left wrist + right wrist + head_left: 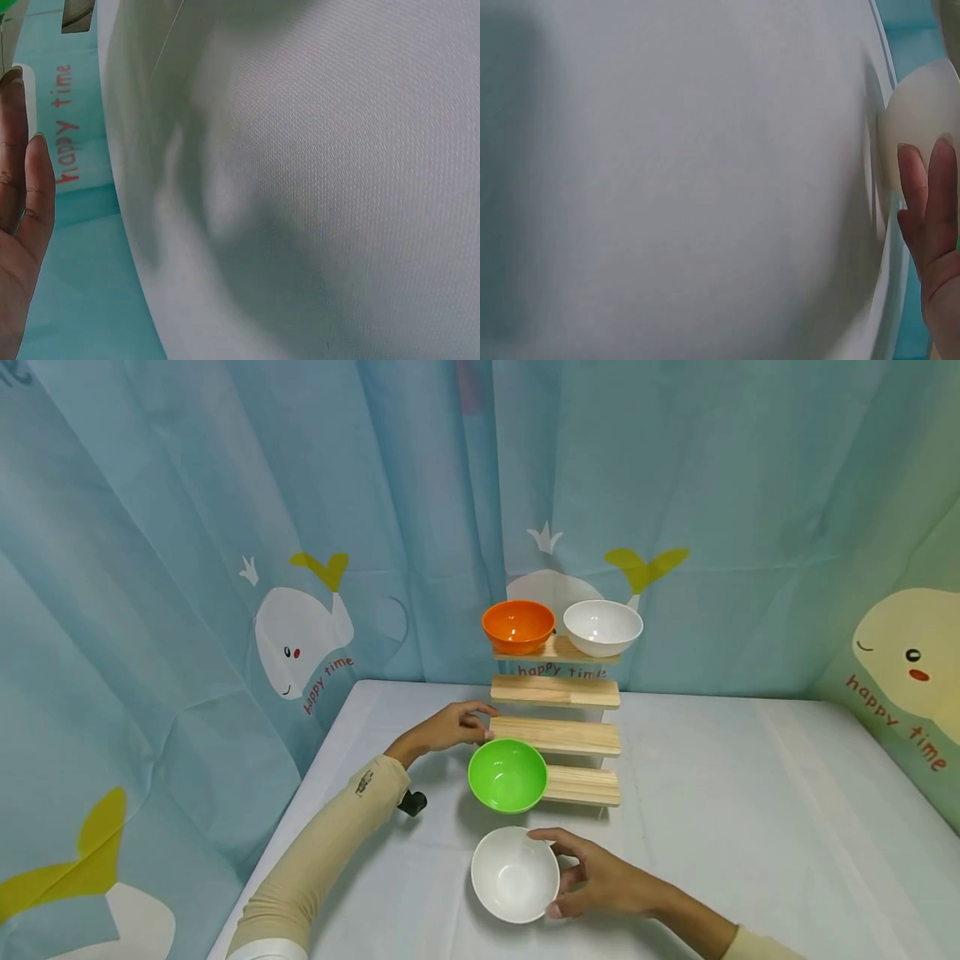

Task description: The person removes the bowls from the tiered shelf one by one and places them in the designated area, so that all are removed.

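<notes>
My right hand [600, 878] grips a white bowl [513, 877] by its right side, index fingertip at the far rim and thumb at the near rim. In the right wrist view its fingers [939, 195] lie along the outer wall of that bowl [911, 112]. A green bowl [508, 775] overlaps the left end of the lowest shelf board. Just behind it is my left hand [453, 727], thumb tip right at the green rim and index finger reaching toward the boards. The left wrist view shows that hand's fingers [11, 142] fairly straight, below a sliver of green.
A wooden stepped rack [555, 737] with several boards stands at the back of the white-covered table [712, 827]. On its top board sit an orange bowl [518, 628] and another white bowl [603, 628]. Blue curtains [420, 510] with whale prints hang behind and to both sides.
</notes>
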### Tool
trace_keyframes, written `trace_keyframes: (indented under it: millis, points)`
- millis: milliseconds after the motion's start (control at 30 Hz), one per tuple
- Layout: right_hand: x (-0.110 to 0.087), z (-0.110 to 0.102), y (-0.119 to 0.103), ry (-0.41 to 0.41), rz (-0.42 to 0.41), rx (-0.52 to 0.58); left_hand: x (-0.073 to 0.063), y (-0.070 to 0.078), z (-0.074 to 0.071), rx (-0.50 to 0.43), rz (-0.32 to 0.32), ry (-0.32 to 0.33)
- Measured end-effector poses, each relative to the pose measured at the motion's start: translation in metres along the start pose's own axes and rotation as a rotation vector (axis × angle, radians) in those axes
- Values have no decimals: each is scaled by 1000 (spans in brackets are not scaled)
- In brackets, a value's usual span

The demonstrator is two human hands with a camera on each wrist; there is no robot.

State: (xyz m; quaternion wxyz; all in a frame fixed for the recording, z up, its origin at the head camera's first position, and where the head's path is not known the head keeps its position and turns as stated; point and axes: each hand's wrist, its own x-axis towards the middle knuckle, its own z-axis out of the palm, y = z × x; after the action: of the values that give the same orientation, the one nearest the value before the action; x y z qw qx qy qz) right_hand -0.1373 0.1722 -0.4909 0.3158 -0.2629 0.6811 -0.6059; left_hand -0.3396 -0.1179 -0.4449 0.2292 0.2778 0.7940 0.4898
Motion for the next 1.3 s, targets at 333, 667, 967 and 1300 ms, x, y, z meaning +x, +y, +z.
trace_keyframes:
  millis: [333, 667, 967, 1300]
  points:
    - [8, 8, -3, 38, 26, -24, 6, -1, 2, 19, -32, 13]
    - [13, 14, -4, 62, 32, -20, 7, -6, 2, -11, -59, 33]
    - [15, 15, -3, 74, 24, -35, 7, -6, 1, -10, -50, 36]
    - [14, 15, -3, 84, 16, -48, 5, -6, 1, -5, -44, 37]
